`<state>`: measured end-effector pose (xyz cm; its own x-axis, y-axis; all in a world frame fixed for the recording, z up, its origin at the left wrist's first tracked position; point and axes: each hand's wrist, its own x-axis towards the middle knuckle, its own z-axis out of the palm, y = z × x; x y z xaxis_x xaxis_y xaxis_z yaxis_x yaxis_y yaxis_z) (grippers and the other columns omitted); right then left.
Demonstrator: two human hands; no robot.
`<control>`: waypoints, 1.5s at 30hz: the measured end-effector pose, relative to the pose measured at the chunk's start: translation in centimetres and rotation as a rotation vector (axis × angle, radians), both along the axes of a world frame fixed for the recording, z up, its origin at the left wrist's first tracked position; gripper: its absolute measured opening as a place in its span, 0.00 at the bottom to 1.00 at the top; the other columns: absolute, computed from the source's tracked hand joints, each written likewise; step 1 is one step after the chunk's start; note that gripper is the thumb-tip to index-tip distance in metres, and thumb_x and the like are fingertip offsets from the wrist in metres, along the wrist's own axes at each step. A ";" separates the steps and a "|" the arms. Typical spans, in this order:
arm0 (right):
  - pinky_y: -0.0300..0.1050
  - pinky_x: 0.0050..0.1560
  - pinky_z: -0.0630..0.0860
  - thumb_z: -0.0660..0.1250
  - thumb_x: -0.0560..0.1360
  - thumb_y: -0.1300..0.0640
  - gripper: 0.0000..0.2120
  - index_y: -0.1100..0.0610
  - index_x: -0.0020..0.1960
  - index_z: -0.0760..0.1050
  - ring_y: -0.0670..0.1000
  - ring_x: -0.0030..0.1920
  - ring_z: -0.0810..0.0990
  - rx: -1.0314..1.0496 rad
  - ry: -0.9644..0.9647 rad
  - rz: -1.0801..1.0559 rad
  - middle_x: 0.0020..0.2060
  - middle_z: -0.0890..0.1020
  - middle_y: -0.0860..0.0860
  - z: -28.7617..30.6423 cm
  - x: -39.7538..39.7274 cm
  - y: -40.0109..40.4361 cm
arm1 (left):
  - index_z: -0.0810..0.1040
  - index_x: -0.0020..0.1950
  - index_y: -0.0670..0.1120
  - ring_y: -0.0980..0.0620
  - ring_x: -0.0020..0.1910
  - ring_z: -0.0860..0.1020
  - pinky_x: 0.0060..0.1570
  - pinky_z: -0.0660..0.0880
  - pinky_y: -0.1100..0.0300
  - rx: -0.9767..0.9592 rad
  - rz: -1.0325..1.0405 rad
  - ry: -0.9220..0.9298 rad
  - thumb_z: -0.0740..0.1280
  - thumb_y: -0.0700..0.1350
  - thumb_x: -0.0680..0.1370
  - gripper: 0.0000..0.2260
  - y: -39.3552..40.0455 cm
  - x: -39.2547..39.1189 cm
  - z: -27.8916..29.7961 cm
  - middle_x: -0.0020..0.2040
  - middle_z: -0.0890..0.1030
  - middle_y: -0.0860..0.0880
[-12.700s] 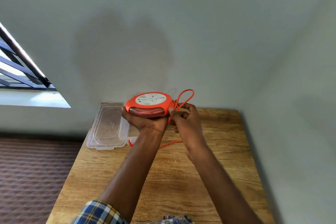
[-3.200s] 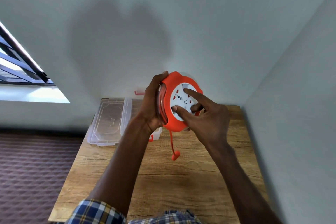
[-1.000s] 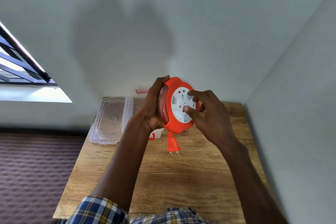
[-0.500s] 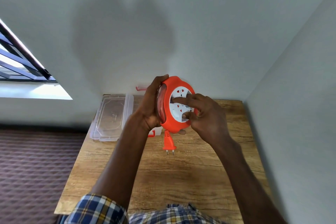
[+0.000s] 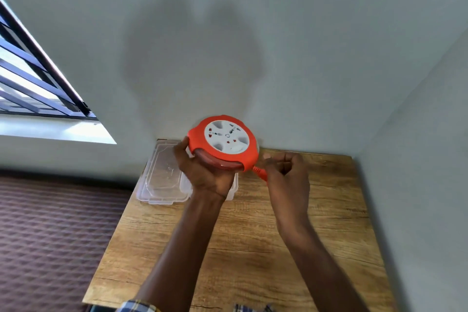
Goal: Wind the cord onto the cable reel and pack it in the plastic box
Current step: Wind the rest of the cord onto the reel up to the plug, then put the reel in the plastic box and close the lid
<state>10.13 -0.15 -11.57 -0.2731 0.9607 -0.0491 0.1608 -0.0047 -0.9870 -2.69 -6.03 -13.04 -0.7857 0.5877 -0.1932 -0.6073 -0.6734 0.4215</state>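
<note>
Head view: a person is working over a wood-grain surface [image 5: 253,230] set in a grey-walled corner.
Cable reel [image 5: 224,144]: a round orange plastic disc with a white socket face is tilting toward the camera, held up above the surface and the box.
Left hand [image 5: 205,175]: its fingers are cupping the reel from beneath and gripping its left rim.
Right hand [image 5: 286,175]: its fingers are curling shut around the orange plug [image 5: 260,172] at the reel's lower right edge.
Cord: it is lying wound inside the reel's glossy groove.
Plastic box [image 5: 234,187]: clear and rectangular, it is sitting mostly hidden behind the left hand.
Lid [image 5: 162,175]: transparent and flat, it is lying just beside the box.
</note>
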 end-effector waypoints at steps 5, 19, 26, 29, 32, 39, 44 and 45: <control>0.40 0.41 0.72 0.73 0.77 0.47 0.08 0.49 0.47 0.76 0.47 0.45 0.79 0.105 -0.126 0.037 0.44 0.81 0.46 -0.1 -0.8 -1.3 | 0.76 0.75 0.44 0.34 0.72 0.76 0.71 0.71 0.31 -0.046 0.122 0.018 0.55 0.67 0.82 0.33 -1.8 -0.4 0.1 0.72 0.79 0.37; 0.41 0.33 0.75 0.72 0.78 0.60 0.14 0.52 0.63 0.79 0.49 0.43 0.84 -0.581 0.046 0.350 0.49 0.87 0.50 -1.6 -7.3 -1.3 | 0.73 0.73 0.42 0.44 0.59 0.85 0.50 0.84 0.50 -0.496 0.077 0.363 0.68 0.50 0.83 0.21 -6.5 -3.6 -0.7 0.58 0.86 0.46; 0.56 0.62 0.81 0.75 0.74 0.66 0.29 0.52 0.73 0.75 0.51 0.61 0.80 -0.151 -0.248 0.497 0.62 0.81 0.48 -4.7 -11.2 2.2 | 0.75 0.70 0.43 0.42 0.49 0.86 0.44 0.83 0.48 -0.927 -0.153 0.388 0.70 0.38 0.81 0.17 -8.7 -7.8 -3.4 0.58 0.84 0.36; 0.53 0.60 0.82 0.74 0.75 0.66 0.25 0.50 0.69 0.78 0.51 0.60 0.81 -0.092 -0.308 0.604 0.63 0.81 0.47 -5.9 -13.2 3.4 | 0.77 0.69 0.44 0.41 0.53 0.86 0.50 0.85 0.46 -0.982 -0.164 0.401 0.74 0.38 0.79 0.18 -8.8 -8.8 -4.3 0.58 0.85 0.37; 0.47 0.60 0.78 0.70 0.76 0.70 0.25 0.52 0.69 0.78 0.50 0.63 0.79 -0.082 -0.359 0.674 0.65 0.82 0.49 -7.0 -15.1 4.4 | 0.76 0.69 0.43 0.41 0.54 0.86 0.54 0.85 0.43 -1.025 -0.181 0.463 0.78 0.41 0.77 0.23 -8.5 -9.5 -4.6 0.58 0.85 0.38; 0.51 0.65 0.77 0.64 0.75 0.72 0.28 0.53 0.72 0.76 0.54 0.66 0.78 -0.017 -0.576 0.719 0.68 0.79 0.53 -8.7 -19.0 5.9 | 0.78 0.62 0.41 0.42 0.51 0.85 0.49 0.85 0.43 -1.282 -0.186 0.545 0.83 0.44 0.71 0.25 -7.0 -10.6 -5.7 0.54 0.85 0.39; 0.52 0.63 0.77 0.65 0.78 0.64 0.26 0.54 0.75 0.72 0.57 0.66 0.78 -0.002 -0.708 0.824 0.69 0.78 0.55 -10.0 -20.5 6.1 | 0.78 0.60 0.43 0.45 0.48 0.83 0.38 0.76 0.54 -1.512 -0.212 0.805 0.83 0.47 0.71 0.23 -5.2 -10.6 -6.1 0.51 0.85 0.43; 0.52 0.63 0.77 0.65 0.78 0.64 0.25 0.55 0.75 0.72 0.57 0.66 0.78 -0.014 -0.711 0.827 0.69 0.79 0.55 -10.4 -20.7 6.1 | 0.79 0.60 0.43 0.44 0.49 0.83 0.39 0.73 0.55 -1.560 -0.206 0.855 0.82 0.47 0.72 0.22 -4.7 -10.3 -6.2 0.52 0.85 0.43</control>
<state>-10.53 5.98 -21.97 -0.7393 0.4908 -0.4611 0.6534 0.3569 -0.6676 -13.00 -10.76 -19.27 -0.9001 0.3699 -0.2301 0.0843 0.6661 0.7411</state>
